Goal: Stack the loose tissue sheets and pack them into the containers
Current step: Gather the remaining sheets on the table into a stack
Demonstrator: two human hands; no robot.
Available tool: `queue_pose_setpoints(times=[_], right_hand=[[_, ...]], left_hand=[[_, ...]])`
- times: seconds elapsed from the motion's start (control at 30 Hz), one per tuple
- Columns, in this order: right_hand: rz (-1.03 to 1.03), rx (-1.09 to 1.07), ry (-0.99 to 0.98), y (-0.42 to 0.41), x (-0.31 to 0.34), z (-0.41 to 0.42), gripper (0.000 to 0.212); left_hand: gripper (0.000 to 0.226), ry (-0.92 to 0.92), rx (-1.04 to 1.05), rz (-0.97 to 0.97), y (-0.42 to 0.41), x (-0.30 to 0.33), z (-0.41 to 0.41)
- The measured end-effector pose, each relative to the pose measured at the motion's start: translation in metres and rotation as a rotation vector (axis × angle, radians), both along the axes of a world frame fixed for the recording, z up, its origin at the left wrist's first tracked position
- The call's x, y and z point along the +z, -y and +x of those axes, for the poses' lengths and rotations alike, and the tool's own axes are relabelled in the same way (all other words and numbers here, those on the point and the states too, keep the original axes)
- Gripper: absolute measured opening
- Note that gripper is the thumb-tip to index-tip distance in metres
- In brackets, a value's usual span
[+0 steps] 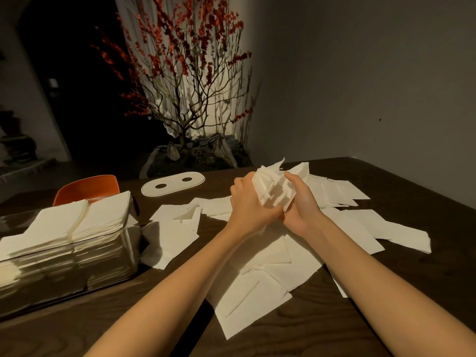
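Both hands hold one bundle of white tissue sheets [271,185] upright above the table. My left hand [248,202] grips its left side and my right hand [301,202] grips its right side, fingers curled round the edges. Many loose tissue sheets [255,287] lie scattered flat on the dark wooden table beneath and around my arms. At the left stands a clear container [110,256] filled with stacked tissues that rise above its rim. Its flat white lid [173,186] with two oval holes lies at the table's far side.
An orange chair back [87,189] shows behind the container. A planter with a red-blossomed branch tree [190,104] stands beyond the table's far edge. More sheets [386,233] spread toward the right. The dark table [77,331] shows bare wood near the front left.
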State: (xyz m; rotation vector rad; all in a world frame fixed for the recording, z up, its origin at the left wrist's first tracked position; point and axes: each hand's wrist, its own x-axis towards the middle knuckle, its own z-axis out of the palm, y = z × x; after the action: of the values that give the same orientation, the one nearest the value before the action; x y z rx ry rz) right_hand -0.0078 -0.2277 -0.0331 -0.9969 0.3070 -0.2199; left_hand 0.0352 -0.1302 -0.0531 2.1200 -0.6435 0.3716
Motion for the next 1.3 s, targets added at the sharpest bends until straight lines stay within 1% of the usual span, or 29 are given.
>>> queue_pose_setpoints(times=[0.07,0.13,0.2,0.27,0.33,0.4,0.47,0.53,0.63,0.67,0.77,0.83,0.9,1.07,1.17,1.23,1.3], right_hand=[[0.011,0.004,-0.014,0.001,-0.001,0.001,0.028],[0.052,0.004,-0.042,0.002,-0.001,0.000,0.034],[0.103,0.004,-0.051,0.004,-0.001,-0.001,0.035],[0.111,0.037,-0.046,0.007,-0.001,-0.003,0.024],[0.111,0.080,-0.032,0.009,-0.001,-0.003,0.004],[0.080,0.079,-0.055,0.009,0.001,-0.003,0.004],[0.021,0.056,-0.086,0.008,0.001,0.000,0.010],[-0.055,0.000,-0.125,0.007,0.001,0.003,0.016],[-0.178,-0.092,-0.220,0.008,-0.003,0.006,0.026],[-0.177,-0.072,-0.222,0.009,-0.003,0.005,0.030],[-0.089,0.053,-0.189,0.011,-0.002,0.001,0.042],[-0.142,0.058,-0.180,0.010,-0.002,-0.001,0.041],[-0.240,0.015,-0.174,0.010,-0.005,0.002,0.041],[-0.370,-0.120,-0.176,0.008,-0.003,0.007,0.045],[-0.421,-0.061,-0.136,0.008,0.000,0.006,0.048],[-0.463,-0.001,-0.110,0.006,-0.001,0.003,0.050],[-0.515,0.025,-0.079,0.003,-0.003,0.002,0.044]], left_hand=[[0.076,-0.024,-0.034,-0.040,-0.001,0.001,-0.001],[0.073,-0.132,-0.106,-0.136,0.000,0.003,0.000],[0.078,-0.355,-0.167,-0.331,0.000,0.007,0.002],[0.080,-0.639,-0.257,-0.595,-0.004,0.009,0.003],[0.069,-0.882,-0.302,-0.854,-0.012,0.010,0.005],[0.048,-1.051,-0.315,-1.070,-0.018,0.011,0.007],[0.039,-1.135,-0.342,-1.190,-0.022,0.011,0.008],[0.039,-1.168,-0.356,-1.219,-0.023,0.010,0.007],[0.030,-1.190,-0.379,-1.254,-0.024,0.012,0.004],[0.028,-1.199,-0.394,-1.263,-0.023,0.013,0.002],[0.024,-1.204,-0.414,-1.239,-0.021,0.014,-0.001],[0.022,-1.201,-0.387,-1.221,-0.021,0.012,0.001],[0.026,-1.205,-0.372,-1.200,-0.021,0.011,0.004],[0.053,-1.249,-0.355,-1.075,-0.022,0.010,0.006],[0.066,-1.276,-0.384,-0.973,-0.019,0.008,0.006],[0.063,-1.250,-0.403,-0.930,-0.018,0.009,0.006],[0.052,-1.226,-0.397,-0.882,-0.017,0.010,0.005]])
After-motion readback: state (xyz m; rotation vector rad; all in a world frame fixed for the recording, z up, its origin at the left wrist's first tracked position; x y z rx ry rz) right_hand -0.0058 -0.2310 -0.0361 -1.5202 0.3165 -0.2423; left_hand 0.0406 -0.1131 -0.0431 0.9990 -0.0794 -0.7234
